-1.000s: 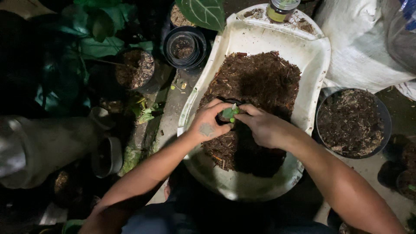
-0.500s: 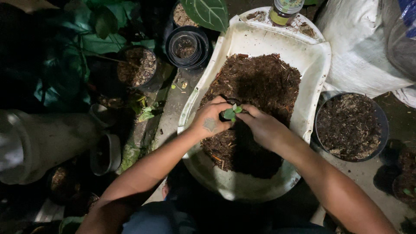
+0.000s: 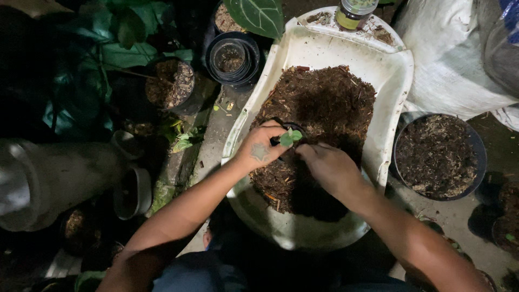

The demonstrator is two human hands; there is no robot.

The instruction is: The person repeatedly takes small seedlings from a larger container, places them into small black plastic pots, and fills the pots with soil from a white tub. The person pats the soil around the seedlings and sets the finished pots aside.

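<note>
A white plastic tub (image 3: 400, 81) holds a heap of brown potting mix (image 3: 319, 108). In the mix stands a small black pot (image 3: 292, 131) with a little green seedling (image 3: 290, 138) in it. My left hand (image 3: 262, 148) curls around the pot's left side and grips it. My right hand (image 3: 327, 167) lies just right of the pot with its fingertips at the seedling's base, pressing into the soil. Most of the pot is hidden by both hands.
A round black pot of soil (image 3: 438, 157) stands right of the tub. Stacked black pots (image 3: 232, 57), another soil-filled pot (image 3: 172, 84) and leafy plants (image 3: 108, 48) are at the left. A jar (image 3: 354, 13) sits on the tub's far rim. A white sack (image 3: 459, 59) lies at the upper right.
Both hands stay at the small pot with the seedling. My right hand's fingers have shifted slightly lower beside the seedling; the view has tilted a little.
</note>
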